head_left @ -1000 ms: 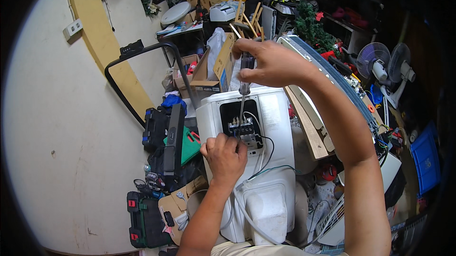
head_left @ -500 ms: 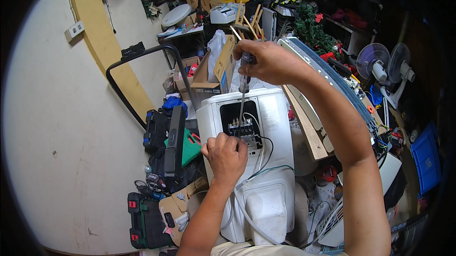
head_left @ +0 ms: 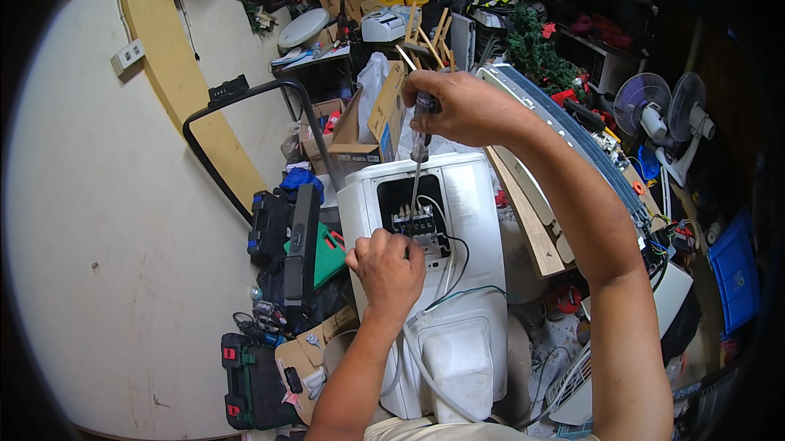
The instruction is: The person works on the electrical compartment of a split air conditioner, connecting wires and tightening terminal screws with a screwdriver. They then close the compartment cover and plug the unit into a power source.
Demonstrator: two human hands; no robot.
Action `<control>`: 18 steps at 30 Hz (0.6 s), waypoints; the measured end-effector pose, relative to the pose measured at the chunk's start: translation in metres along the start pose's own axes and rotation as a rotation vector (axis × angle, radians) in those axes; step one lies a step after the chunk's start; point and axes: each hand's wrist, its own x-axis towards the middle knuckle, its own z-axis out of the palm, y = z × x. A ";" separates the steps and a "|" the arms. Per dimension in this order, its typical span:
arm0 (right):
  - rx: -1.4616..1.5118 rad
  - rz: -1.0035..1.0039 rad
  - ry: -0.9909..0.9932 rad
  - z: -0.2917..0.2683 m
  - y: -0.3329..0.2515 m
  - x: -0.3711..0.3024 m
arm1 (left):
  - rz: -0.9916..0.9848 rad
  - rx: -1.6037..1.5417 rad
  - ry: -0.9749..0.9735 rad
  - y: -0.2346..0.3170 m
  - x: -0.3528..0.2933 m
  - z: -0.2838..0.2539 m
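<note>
A white appliance casing point(head_left: 474, 220) lies in front of me with a dark rectangular opening in its top. Inside the opening sits a terminal block point(head_left: 419, 222) with black, white and green wires point(head_left: 451, 265) running out toward me. My right hand point(head_left: 458, 105) grips the handle of a screwdriver point(head_left: 419, 146), held upright with its tip down on the terminal block. My left hand point(head_left: 388, 269) rests closed at the near edge of the opening, pinching the wires beside the terminal block. A grey cable leaves the casing below my left wrist.
Dark tool cases point(head_left: 282, 232) and a green one lie on the floor to the left. A black tubular frame point(head_left: 245, 105) leans at the wall. Cardboard boxes point(head_left: 368, 126) stand behind the casing. Two fans point(head_left: 662, 110) stand at the right beside a blue crate point(head_left: 736, 269).
My right hand and the screwdriver shifted slightly, the handle turning over the terminal block. My left hand stayed in place on the wires.
</note>
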 end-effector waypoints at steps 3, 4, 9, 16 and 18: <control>0.012 -0.004 -0.001 -0.001 0.000 -0.002 | -0.014 0.028 -0.030 0.002 0.001 0.000; 0.021 -0.002 -0.019 -0.001 0.001 -0.002 | -0.023 0.037 -0.042 0.002 0.002 0.000; 0.128 -0.045 -0.059 0.004 0.017 0.000 | -0.001 0.060 -0.032 0.005 0.004 0.000; 0.763 0.030 -0.203 0.006 0.029 0.005 | -0.061 0.090 -0.079 0.009 0.005 0.005; 0.288 0.069 -0.047 0.010 0.022 0.005 | -0.047 0.114 -0.081 0.008 0.005 0.005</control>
